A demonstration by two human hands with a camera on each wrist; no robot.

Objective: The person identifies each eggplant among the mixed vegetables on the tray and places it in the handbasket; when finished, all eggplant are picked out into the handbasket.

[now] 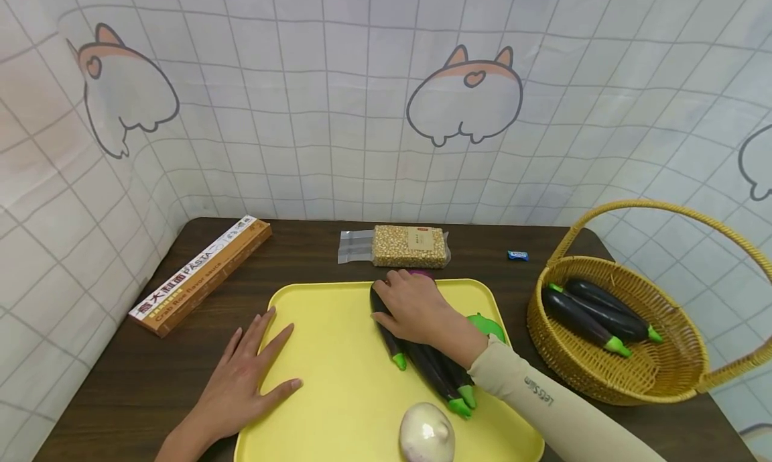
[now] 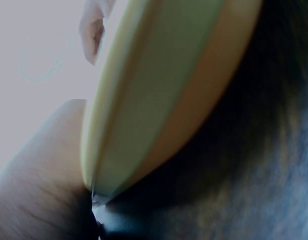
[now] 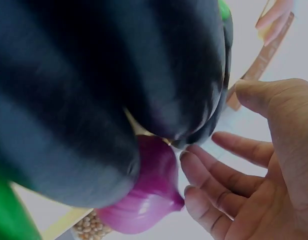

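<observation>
Three eggplants [image 1: 429, 369] lie side by side at the right of the yellow tray [image 1: 326, 355], green stem ends toward you. Your right hand [image 1: 416, 308] is over their far ends, thumb across the leftmost eggplant [image 1: 378, 302] in the head view. The right wrist view shows its fingers apart and loosely bent beside the eggplant ends, clamped on nothing; whether they touch the skin, you cannot tell. A purple onion [image 3: 149, 195] is close by those fingertips.

Your left hand [image 1: 241, 375] rests on the tray's left rim, fingers spread. A pale round vegetable [image 1: 427, 434] sits near you on the tray, and a green vegetable [image 1: 486, 326] shows beyond your right forearm.

Two more eggplants [image 1: 582, 318] lie in the wicker basket [image 1: 573, 361] on the right. With the eggplants split between basket and tray, you look partway along; the pictures do not settle which group is the finished one.

Farther out on the bench [image 1: 301, 251] are a pasta box [image 1: 202, 277], a clear pack of grains [image 1: 407, 246] and a small blue wrapper [image 1: 517, 255]
</observation>
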